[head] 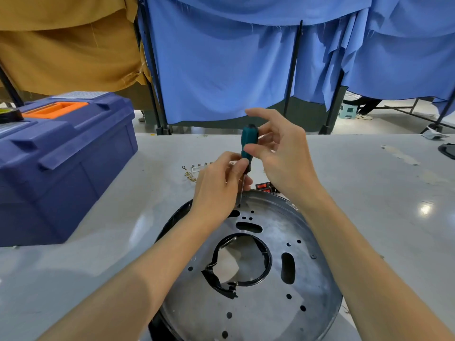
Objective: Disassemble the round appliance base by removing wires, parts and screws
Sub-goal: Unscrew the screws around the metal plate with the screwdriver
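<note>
The round metal appliance base (275, 306) lies flat on the grey table, full of holes and slots, with a black ring (267, 264) around its centre opening. A teal-handled screwdriver (248, 143) stands upright with its tip on a screw (238, 206) near the base's far rim. My right hand (280, 153) pinches the handle between thumb and fingers. My left hand (219, 185) holds the lower handle and shaft, steadying it.
A blue toolbox (61, 163) with an orange handle stands at the left, a roll of black tape on its lid. Removed screws and connectors (194, 169) lie beyond the base, with red switches (263, 187) beside them. A black object (446, 150) sits at the right edge.
</note>
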